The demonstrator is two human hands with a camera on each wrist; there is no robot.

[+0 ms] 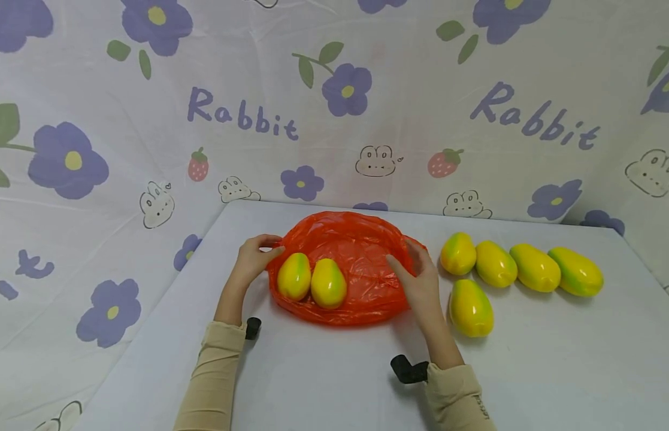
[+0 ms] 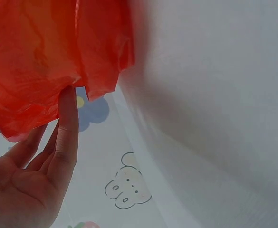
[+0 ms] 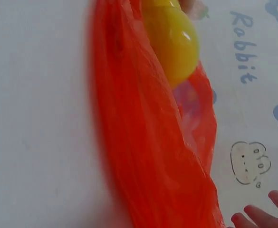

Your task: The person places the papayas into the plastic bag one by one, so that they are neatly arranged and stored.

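A red plastic bag (image 1: 361, 281) lies spread with its mouth wide on the white table. Two glossy yellow-green fruits shaped like papayas, a left one (image 1: 294, 277) and a right one (image 1: 329, 284), sit side by side in its left half. My left hand (image 1: 251, 258) holds the bag's left rim between thumb and fingers; in the left wrist view its fingers (image 2: 68, 123) touch the plastic from outside. At the right rim is my right hand (image 1: 422, 286), thumb extended on the inner side and fingers partly hidden behind the plastic. The right wrist view shows straight, spread fingertips (image 3: 255, 216).
Right of the bag, several more such fruits (image 1: 496, 264) stand in a row, with a single one (image 1: 471, 308) in front of them. A printed cloth (image 1: 334, 137) with flowers and rabbits hangs behind the table (image 1: 323, 383). Black wrist-camera mounts (image 1: 408, 370) stick out by the sleeves.
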